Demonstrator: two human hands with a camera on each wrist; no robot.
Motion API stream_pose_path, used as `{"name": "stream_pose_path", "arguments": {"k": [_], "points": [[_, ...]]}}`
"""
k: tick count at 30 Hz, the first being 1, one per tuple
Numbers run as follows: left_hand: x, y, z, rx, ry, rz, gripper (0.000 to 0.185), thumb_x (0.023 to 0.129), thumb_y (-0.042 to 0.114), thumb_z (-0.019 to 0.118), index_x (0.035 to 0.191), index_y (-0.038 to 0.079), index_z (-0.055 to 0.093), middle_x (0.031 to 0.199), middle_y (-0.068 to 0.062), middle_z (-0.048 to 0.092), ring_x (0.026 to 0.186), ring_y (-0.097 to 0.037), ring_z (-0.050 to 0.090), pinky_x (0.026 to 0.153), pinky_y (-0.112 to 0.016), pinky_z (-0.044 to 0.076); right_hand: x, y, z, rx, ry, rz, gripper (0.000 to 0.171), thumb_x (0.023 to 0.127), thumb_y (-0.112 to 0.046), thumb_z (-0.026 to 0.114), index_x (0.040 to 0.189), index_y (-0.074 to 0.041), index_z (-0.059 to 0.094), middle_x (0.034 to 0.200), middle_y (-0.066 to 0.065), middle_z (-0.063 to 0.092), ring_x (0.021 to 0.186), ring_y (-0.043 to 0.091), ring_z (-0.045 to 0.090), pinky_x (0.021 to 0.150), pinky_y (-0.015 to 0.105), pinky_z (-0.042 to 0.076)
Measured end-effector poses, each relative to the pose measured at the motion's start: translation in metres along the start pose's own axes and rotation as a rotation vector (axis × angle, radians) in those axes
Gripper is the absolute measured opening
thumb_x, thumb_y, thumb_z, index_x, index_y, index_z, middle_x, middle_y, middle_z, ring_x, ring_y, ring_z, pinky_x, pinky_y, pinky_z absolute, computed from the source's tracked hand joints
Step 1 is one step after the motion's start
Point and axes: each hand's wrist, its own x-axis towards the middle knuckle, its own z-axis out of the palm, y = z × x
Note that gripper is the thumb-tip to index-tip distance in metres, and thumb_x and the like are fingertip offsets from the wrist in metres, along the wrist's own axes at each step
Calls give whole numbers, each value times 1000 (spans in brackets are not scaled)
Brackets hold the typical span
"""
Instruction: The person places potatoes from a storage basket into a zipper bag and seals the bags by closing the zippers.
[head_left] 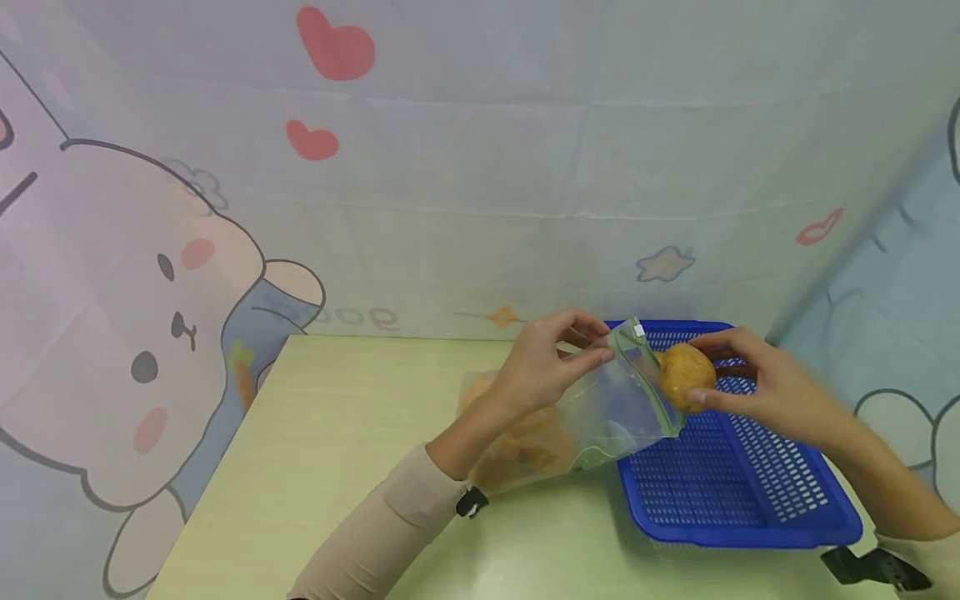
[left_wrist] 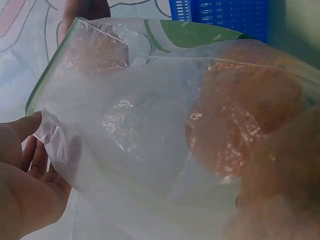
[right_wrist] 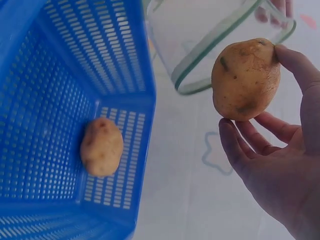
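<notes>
One potato (head_left: 686, 380) is pinched by the right hand (head_left: 776, 392) above the blue basket (head_left: 738, 534), at a clear bag (head_left: 611, 417)'s open mouth. Left of the basket, the left hand (head_left: 536, 362) pinches the bag's edge. Bagging seems the step in hand; next, I'd judge, needs that mouth wide. Brownish lumps (head_left: 543, 442) (likely more potatoes) lie in the bag; another potato (right_wrist: 102, 147) sits inside the basket.

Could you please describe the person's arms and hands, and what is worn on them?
The left hand and right hand wear no gloves. The left sleeve is beige, with a small black piece at its end; the right sleeve is similarly pale, with a black strap-like piece.
</notes>
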Motion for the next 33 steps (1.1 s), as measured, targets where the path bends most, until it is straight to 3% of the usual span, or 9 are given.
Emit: {"name": "stream_pose_path", "arguments": {"k": [11,17,24,33], "points": [[0,4,2,-4,-17,-14,19,99,16,78,116,13,71,107,5,76,98,-5,71,81,-22,60,4,-10,15,85,-6,-93,54,91,-7,84,139,-14,61,134,1,64,114,13,65,94,17,55],[0,3,2,-3,-17,-11,18,100,17,78,116,14,71,107,6,75,98,-5,71,80,-22,60,5,-15,20,62,-29,-108,54,92,-10,84,140,-12,59,135,3,61,113,13,64,94,15,54],[1,0,3,6,-11,4,18,100,19,77,116,15,71,107,7,75,99,-4,70,82,-22,60,10,-20,23,27,-52,-187,57,92,-9,84,142,-8,56,136,9,62,113,6,64,94,20,56],[0,0,2,14,-8,5,19,100,19,78,117,14,71,109,6,74,99,-4,70,81,-23,60,12,-21,29,36,-76,-200,59,94,-8,82,146,-6,53,138,9,61,119,15,63,98,19,54]]}}
